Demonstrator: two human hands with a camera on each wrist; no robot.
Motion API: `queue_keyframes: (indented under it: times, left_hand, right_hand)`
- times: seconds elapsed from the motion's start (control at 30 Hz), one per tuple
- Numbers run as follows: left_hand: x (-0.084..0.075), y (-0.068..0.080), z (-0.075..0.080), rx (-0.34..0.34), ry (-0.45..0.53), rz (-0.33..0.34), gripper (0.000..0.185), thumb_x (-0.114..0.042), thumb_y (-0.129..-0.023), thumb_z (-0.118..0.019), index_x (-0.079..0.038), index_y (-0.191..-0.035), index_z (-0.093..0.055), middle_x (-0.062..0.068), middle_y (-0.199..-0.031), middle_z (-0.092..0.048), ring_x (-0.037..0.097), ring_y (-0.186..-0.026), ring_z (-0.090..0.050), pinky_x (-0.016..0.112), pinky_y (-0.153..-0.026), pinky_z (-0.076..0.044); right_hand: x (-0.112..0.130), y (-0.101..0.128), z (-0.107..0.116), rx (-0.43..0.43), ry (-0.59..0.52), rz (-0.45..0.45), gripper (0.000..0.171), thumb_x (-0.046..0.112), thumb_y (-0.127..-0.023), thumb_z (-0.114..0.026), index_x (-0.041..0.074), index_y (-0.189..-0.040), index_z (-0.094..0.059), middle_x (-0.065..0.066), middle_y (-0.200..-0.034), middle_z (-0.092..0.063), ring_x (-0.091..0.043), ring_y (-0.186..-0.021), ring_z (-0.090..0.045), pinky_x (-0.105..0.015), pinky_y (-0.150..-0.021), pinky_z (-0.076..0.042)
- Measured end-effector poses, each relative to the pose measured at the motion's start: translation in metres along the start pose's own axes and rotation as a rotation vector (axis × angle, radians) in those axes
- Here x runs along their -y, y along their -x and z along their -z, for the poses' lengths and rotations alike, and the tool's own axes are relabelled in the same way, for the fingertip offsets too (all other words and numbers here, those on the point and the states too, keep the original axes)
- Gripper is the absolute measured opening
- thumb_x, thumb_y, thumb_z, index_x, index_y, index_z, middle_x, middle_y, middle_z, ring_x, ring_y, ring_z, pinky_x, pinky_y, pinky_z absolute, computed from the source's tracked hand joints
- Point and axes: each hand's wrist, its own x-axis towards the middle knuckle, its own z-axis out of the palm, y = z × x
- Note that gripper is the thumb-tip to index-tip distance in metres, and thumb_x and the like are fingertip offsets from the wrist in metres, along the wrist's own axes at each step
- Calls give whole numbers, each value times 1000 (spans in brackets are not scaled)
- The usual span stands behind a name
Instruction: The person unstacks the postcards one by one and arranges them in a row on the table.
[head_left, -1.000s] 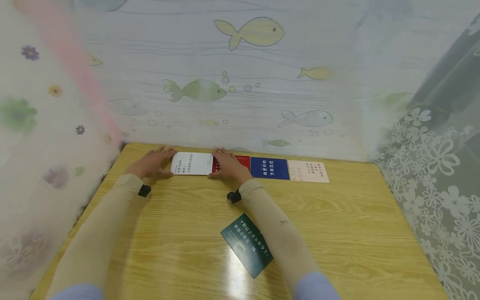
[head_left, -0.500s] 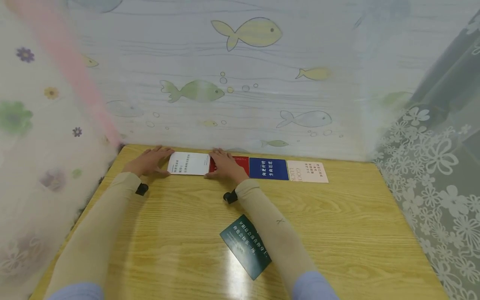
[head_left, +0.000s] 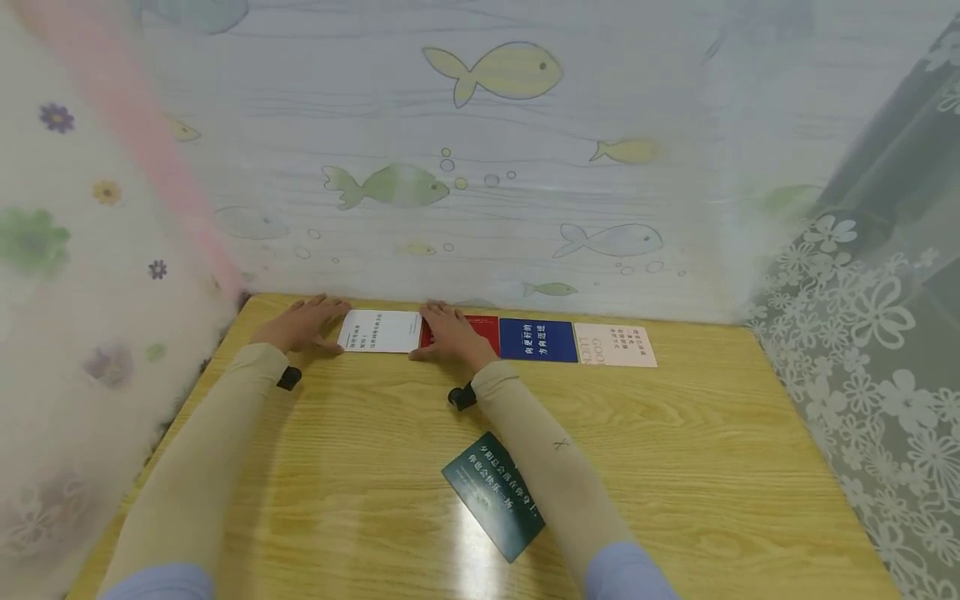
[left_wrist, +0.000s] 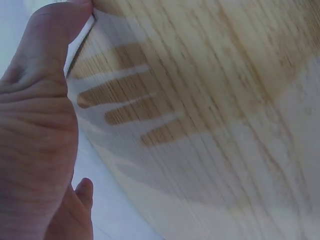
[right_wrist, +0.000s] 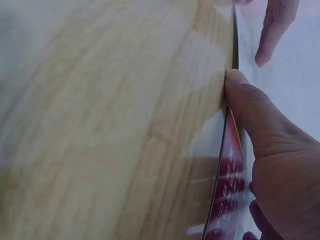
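A white card (head_left: 384, 332) printed with dark Chinese characters lies at the far side of the wooden table. My left hand (head_left: 307, 323) is at its left end, thumb at the near corner and fingers stretched toward the far corner. At the card's right end, my right hand (head_left: 453, 337) rests with thumb and fingers spread, overlapping a red card (head_left: 485, 329) and hiding much of it. In the left wrist view the thumb (left_wrist: 47, 40) touches a card corner. The right wrist view shows the right thumb (right_wrist: 255, 107) at the near edge, above the red card's printed face (right_wrist: 230, 195).
Right of the red card, a blue card (head_left: 537, 340) and a pale pink card (head_left: 617, 343) continue the row. A dark green card (head_left: 491, 492) lies askew nearer me, partly under my right forearm. A fish-print curtain (head_left: 495, 183) hangs behind the table (head_left: 360, 467).
The view has shifted slightly. Both hands stay at the two ends of the white card, and the cards keep practically the same places.
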Motion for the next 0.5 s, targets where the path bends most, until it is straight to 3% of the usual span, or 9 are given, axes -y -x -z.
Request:
queue_keyframes:
  times: [0.1, 0.3, 0.5]
  left_hand:
    - [0, 2, -4, -12, 6, -4, 89, -34, -91, -77, -3, -159, -29, 26, -164, -23, 51, -152, -12, 69, -122, -10]
    - [-4, 7, -16, -113, -28, -42, 81, -41, -100, -63, 0, -159, -27, 28, -163, -26, 53, -150, -18, 71, -120, -16]
    - [-22, 15, -29, -226, -31, -67, 80, -47, -103, -55, -1, -160, -25, 28, -164, -24, 50, -151, -17, 69, -121, -15]
  right_hand:
    - [1, 4, -1, 4, -14, 2, 99, 56, -92, -69, 10, -164, -18, -7, -171, -15, -24, -159, -9, -44, -130, -9]
    - [3, 16, -3, -5, -25, 9, 98, 56, -94, -65, 13, -165, -13, -5, -172, -8, -22, -159, -1, -42, -130, -3]
    - [2, 34, 0, -49, -31, 60, 94, 59, -97, -58, 13, -165, -13, -7, -173, -7, -24, -159, 3, -43, -130, -1]
